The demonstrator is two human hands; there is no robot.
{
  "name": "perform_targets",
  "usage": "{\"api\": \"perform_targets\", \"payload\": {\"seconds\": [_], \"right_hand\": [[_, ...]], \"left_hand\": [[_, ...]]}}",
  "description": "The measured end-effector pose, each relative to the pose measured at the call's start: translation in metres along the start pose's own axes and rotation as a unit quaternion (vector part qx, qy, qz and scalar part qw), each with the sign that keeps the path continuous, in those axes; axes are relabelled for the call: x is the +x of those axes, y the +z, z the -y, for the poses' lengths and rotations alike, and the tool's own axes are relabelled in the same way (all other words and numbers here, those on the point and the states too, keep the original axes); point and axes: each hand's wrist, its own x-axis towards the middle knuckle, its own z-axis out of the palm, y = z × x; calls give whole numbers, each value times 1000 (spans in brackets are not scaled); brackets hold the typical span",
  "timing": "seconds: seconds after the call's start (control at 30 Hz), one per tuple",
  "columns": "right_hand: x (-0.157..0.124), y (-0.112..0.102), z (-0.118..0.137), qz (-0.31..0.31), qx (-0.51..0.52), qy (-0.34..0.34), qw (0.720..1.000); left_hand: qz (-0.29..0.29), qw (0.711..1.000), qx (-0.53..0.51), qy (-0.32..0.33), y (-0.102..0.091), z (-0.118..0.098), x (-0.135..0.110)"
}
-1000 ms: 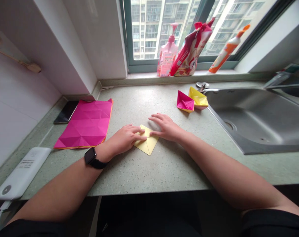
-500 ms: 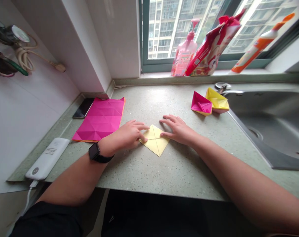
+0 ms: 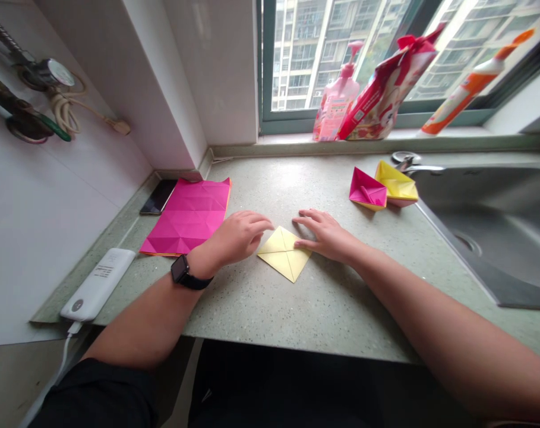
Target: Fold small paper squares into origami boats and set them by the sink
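Keep the pale yellow folded square flat on the counter, between both hands, with one corner aimed at the front edge and the opposite one at the back edge. Note the right hand, thumb laid over the square near its right corner, other fingers loosely spread past the upper right side, gripping nothing. See the left hand poised by the upper left side, fingers bent and relaxed, holding nothing; cannot tell from this angle whether touching the paper or just clear.

Judging by the lines crossing at the middle, treat this as a moment for truing the folds. Steady with the right thumb, pressing straight down rather than sideways. Smooth each flap from the middle out to its folded side, then run a fingertip firmly along that side. Check for gaps or overlaps at the crossing and correct before pressing hard; probably harder to correct after a sharp crease. Leave the magenta sheets toward the back left corner, and the magenta folded piece and yellow folded piece beside the sink, undisturbed.
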Motion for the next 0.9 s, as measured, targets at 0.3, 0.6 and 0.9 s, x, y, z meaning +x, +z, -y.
{"api": "perform_targets", "payload": {"seconds": [0.3,0.6,0.9], "right_hand": [[-1,0,6,-1,-7,11,1000],[6,14,16,-9,3,13,1000],[-3,-10,-17,48,78,-2,996]], "left_hand": [[132,991,25,-21,39,-1,8],[156,987,22,-33,36,-3,8],[211,972,15,-103,21,10,-2]]}}
